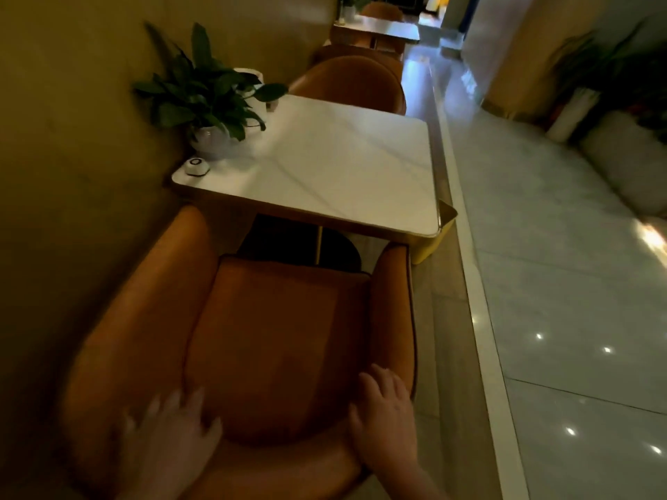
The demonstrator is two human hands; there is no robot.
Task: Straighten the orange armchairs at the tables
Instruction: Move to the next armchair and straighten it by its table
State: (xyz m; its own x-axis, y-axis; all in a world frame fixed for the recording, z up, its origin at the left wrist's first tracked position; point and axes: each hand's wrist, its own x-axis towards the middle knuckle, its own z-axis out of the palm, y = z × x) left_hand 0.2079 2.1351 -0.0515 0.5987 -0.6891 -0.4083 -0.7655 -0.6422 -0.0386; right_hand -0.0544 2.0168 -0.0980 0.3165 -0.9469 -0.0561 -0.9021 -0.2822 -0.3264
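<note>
Left hand (pixel 169 424) laid open, fingers spread, on the orange armchair (pixel 274 341) backrest, right hand (pixel 384 409) flat and open there too, seat tucked at the counter (pixel 335 164) near edge

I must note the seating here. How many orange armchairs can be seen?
4, maybe more hidden. One armchair sits nearest, under both hands; one stands across the table; another is directly behind that; a blurred one stands beyond the far table.

Both hands — left hand (pixel 169 431), right hand (pixel 386 416) — flat on orange armchair (pixel 274 341) backrest.
</note>
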